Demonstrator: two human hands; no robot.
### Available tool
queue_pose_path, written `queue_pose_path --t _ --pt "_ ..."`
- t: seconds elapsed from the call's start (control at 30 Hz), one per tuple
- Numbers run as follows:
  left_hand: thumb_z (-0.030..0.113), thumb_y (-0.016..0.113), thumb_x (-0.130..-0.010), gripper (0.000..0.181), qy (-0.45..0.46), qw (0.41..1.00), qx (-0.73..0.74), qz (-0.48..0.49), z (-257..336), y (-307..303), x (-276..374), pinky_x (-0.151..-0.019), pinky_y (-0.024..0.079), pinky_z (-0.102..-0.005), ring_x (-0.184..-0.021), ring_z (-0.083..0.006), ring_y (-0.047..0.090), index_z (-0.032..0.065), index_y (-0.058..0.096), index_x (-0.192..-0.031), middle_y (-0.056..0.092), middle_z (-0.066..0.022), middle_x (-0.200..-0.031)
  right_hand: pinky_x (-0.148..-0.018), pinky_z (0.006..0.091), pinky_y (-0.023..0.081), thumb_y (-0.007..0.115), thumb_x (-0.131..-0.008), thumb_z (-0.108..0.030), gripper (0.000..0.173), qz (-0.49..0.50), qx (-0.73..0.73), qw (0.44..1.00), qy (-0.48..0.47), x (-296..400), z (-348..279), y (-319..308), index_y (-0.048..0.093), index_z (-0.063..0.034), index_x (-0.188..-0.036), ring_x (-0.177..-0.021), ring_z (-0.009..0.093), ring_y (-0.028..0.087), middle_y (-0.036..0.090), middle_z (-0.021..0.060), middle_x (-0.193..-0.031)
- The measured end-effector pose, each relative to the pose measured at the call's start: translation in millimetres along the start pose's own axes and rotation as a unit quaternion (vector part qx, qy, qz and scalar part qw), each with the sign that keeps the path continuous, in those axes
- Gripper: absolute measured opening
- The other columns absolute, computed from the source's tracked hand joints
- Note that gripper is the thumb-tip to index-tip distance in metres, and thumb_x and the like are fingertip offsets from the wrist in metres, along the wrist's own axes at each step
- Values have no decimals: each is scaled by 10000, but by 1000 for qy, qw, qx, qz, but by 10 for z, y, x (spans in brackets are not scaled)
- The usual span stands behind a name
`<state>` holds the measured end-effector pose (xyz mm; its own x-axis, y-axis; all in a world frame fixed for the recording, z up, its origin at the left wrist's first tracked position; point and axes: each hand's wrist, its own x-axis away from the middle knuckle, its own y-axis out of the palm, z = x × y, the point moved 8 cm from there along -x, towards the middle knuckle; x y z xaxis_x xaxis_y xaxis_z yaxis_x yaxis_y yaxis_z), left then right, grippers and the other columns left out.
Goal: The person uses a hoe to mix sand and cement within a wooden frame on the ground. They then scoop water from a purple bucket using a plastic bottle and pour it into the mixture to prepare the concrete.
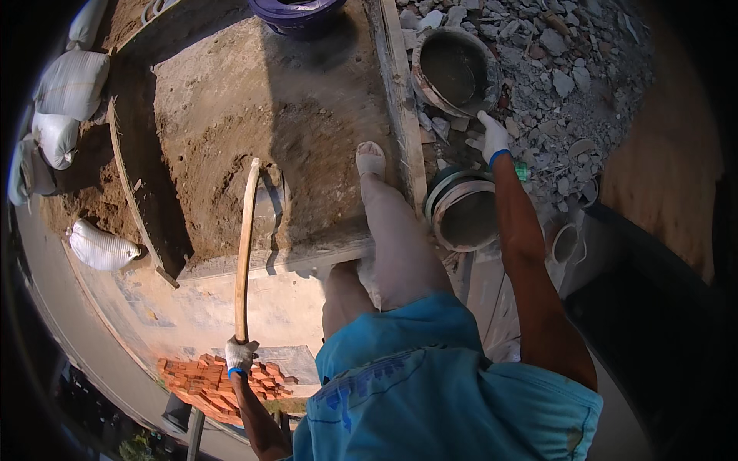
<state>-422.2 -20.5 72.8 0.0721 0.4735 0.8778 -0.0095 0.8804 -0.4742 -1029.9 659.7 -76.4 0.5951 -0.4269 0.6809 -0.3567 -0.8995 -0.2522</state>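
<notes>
My left hand [239, 354], in a white knit glove with a blue cuff, grips the long wooden handle [246, 248] of a hoe. Its metal blade [266, 201] rests on the brown sand-like heap [213, 109]. On the other side, my gloved right hand [493, 137] reaches to the lower rim of a mortar-caked bucket [455, 66] with grey liquid in it. The fingers are apart; whether they touch the rim I cannot tell. Below that hand stands a second bucket [468, 216], also with grey liquid inside, set within or against a dark green one.
My sandaled foot [371, 158] stands on the heap's edge by a wooden board [402, 98]. Broken rubble [553, 80] spreads at right. A purple tub [297, 17] stands at the top, white sacks [72, 86] at left. Stacked red bricks [199, 386] lie beyond my left hand.
</notes>
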Motion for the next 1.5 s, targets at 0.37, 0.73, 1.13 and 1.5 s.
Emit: queue_pose_path --t 0.37,0.73,1.13,1.5 --pt "75 730 -726 189 8 1000 4 8 59 8 52 -477 483 -319 -516 -136 563 -5 590 -825 555 -24 -620 -493 324 526 726 -944 -243 103 -70 -56 986 143 -614 15 436 704 -153 -988 -650 207 638 724 43 -920" --pt "183 783 -695 319 -28 988 -146 36 49 -39 65 -565 554 -397 -585 -257 689 -19 657 -908 656 -157 -659 -493 339 498 747 -855 -44 137 -61 158 983 -66 433 -874 631 724 -39 -990 -645 204 665 722 74 -877" --pt "160 673 -717 235 23 982 -162 98 -75 376 229 -806 557 -484 -874 -419 697 46 697 -922 710 -244 -881 -815 413 537 780 -726 -232 359 -214 550 702 -398 2207 -589 2907 760 -4 -1003 -866 353 732 755 212 -900" --pt "113 641 -752 231 71 986 -109 105 -1146 759 -8 -814 547 -500 -915 -431 683 85 680 -978 711 -231 -909 -847 523 555 623 -830 -169 350 -211 655 435 -581 3617 308 4603 694 -28 -1143 -954 439 699 718 279 -991"
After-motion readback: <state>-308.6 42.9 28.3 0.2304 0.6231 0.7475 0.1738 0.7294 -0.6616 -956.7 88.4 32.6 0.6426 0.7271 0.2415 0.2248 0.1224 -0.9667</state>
